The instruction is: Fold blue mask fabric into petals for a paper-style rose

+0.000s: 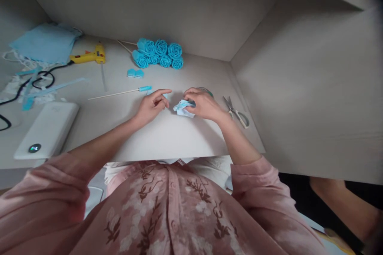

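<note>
The left hand (154, 105) was loosely curled, apparently holding nothing. To its right, over the counter (173, 139), the right hand (202, 103) pinched a crumpled piece (183, 109); a light grip seemed best, sparing its folds. The piece looked soft, pale blue, gathered along its top.

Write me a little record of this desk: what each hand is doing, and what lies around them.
Left hand: fingers apart, nothing clearly held
Nearest the left hand: blue-tipped stick, lying flat
Right hand: pinching a crumpled blue-and-white piece
Right side: scissors, blades slightly parted
Beyond the hands: cluster of blue rose-like flowers, with a small blue piece in front
Far left: pile of light-blue masks, beside a yellow glue gun
Near left: white device with a lit display
</note>
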The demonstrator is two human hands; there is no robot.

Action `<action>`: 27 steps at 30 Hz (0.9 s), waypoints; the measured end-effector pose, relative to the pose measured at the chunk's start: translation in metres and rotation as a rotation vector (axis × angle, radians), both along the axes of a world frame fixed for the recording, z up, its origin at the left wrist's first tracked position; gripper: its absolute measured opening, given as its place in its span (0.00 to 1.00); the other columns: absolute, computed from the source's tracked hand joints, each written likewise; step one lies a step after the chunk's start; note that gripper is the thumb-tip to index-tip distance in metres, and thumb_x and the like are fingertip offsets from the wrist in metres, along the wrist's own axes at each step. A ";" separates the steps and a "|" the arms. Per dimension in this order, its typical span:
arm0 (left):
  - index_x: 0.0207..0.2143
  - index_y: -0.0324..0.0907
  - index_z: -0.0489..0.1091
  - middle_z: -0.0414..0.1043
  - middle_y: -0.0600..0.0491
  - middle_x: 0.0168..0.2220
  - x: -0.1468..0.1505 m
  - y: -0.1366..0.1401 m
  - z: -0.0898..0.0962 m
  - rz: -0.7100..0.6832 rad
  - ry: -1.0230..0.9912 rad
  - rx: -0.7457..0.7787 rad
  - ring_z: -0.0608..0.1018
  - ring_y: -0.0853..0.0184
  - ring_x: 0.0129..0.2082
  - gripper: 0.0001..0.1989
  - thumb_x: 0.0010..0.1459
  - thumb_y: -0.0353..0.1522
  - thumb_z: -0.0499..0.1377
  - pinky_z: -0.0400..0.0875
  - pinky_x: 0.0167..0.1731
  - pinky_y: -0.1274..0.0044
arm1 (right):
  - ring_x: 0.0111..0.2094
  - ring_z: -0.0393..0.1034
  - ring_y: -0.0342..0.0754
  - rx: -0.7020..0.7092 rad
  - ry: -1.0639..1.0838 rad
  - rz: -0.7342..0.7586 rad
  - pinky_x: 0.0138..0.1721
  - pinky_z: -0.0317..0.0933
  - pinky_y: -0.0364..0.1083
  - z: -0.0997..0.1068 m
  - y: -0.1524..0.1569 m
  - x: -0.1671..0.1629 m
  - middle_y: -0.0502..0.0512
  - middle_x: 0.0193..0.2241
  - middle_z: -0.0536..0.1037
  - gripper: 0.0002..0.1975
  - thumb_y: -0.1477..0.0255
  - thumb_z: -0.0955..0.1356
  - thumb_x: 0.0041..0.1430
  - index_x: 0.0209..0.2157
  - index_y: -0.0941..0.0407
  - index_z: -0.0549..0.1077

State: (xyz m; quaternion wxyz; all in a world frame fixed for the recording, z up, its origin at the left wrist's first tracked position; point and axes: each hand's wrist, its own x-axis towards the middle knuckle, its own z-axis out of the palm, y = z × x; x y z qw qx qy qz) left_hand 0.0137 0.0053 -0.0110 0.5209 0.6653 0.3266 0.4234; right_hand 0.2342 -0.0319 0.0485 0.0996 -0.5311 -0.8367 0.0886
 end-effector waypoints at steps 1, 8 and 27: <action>0.50 0.38 0.71 0.74 0.54 0.27 0.000 0.000 0.001 0.003 0.011 0.030 0.74 0.71 0.27 0.19 0.55 0.32 0.59 0.68 0.31 0.78 | 0.46 0.71 0.53 0.019 -0.022 -0.027 0.47 0.59 0.47 0.004 -0.002 -0.002 0.59 0.44 0.79 0.09 0.74 0.67 0.57 0.40 0.57 0.75; 0.58 0.41 0.65 0.76 0.47 0.45 0.002 0.004 0.004 -0.060 0.189 0.234 0.77 0.66 0.43 0.26 0.58 0.36 0.59 0.71 0.47 0.72 | 0.45 0.75 0.55 0.045 -0.083 -0.019 0.49 0.59 0.51 -0.011 -0.002 -0.007 0.58 0.43 0.82 0.18 0.75 0.67 0.58 0.51 0.56 0.72; 0.38 0.37 0.71 0.76 0.53 0.31 0.024 0.026 0.029 0.056 -0.127 -0.257 0.75 0.71 0.25 0.23 0.44 0.42 0.70 0.71 0.27 0.77 | 0.40 0.72 0.47 -0.176 1.191 -0.130 0.41 0.67 0.45 -0.029 0.038 -0.014 0.55 0.43 0.78 0.27 0.58 0.73 0.49 0.50 0.53 0.71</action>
